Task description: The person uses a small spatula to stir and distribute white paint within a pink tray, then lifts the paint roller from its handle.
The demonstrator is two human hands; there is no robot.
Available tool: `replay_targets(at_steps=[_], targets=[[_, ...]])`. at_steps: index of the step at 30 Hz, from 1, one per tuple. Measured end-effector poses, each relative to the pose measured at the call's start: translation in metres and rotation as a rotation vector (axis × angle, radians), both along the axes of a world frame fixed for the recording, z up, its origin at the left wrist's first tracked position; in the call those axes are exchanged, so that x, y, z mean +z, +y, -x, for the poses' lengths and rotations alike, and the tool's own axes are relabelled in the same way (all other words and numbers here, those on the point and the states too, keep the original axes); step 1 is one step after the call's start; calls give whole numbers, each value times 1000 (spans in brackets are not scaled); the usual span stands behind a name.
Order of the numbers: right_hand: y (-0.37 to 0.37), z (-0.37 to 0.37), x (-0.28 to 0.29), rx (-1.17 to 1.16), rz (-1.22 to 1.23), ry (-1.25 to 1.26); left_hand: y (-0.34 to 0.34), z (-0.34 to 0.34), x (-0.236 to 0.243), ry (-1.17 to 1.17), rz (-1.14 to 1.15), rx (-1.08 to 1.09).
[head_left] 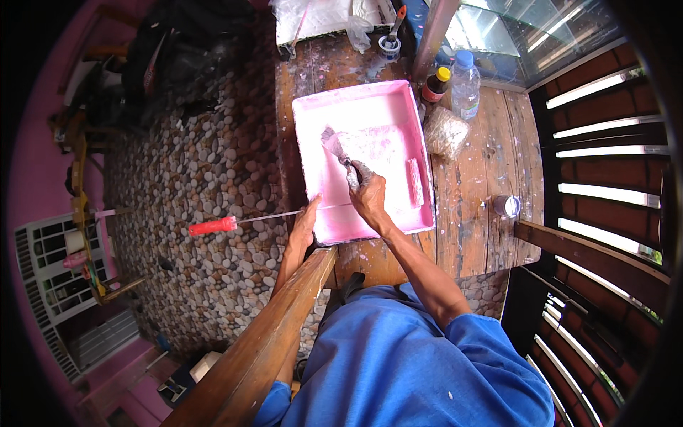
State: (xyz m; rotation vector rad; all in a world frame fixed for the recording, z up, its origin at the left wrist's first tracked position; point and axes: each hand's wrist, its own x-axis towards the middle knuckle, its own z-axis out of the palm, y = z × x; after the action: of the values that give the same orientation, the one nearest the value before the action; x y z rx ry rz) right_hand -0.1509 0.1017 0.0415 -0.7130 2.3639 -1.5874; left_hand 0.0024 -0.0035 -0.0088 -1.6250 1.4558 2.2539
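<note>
A square tray [377, 217], white and pink with paint, sits on the wooden table before me. My right hand [368, 196] is closed round the handle of a paintbrush [333, 144], whose bristles point to the far left over the tray's floor. At the tray's near left corner, my left hand [306, 222] grips the rim. Beside it a paint roller lies across that rim; its red handle [212, 226] sticks out to the left. The pink roller head [415, 183] rests inside along the right wall.
On the paint-stained table [469, 235] stand a yellow-capped bottle [436, 85], a clear bottle [465, 89], a wrapped bundle [446, 133] and a small tub [507, 206]. Another brush [397, 25] stands in a cup behind. A wooden post [263, 334] slants past my left arm.
</note>
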Motion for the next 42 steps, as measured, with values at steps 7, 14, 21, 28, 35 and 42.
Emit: replay_targets(at_steps=[7, 14, 21, 28, 35, 42], targets=[[13, 22, 6, -119, -119, -11, 8, 9, 20, -41, 33, 8], [32, 37, 1, -384, -18, -72, 6, 7, 14, -17, 20, 13], [27, 41, 2, -287, 59, -37, 1, 0, 2, 19, -16, 43], [31, 61, 9, -279, -32, -52, 3, 3, 7, 47, -47, 57], [24, 72, 10, -404, -46, -32, 3, 1, 8, 47, -58, 93], [19, 68, 0, -96, -122, -51, 3, 3, 7, 62, -78, 64]])
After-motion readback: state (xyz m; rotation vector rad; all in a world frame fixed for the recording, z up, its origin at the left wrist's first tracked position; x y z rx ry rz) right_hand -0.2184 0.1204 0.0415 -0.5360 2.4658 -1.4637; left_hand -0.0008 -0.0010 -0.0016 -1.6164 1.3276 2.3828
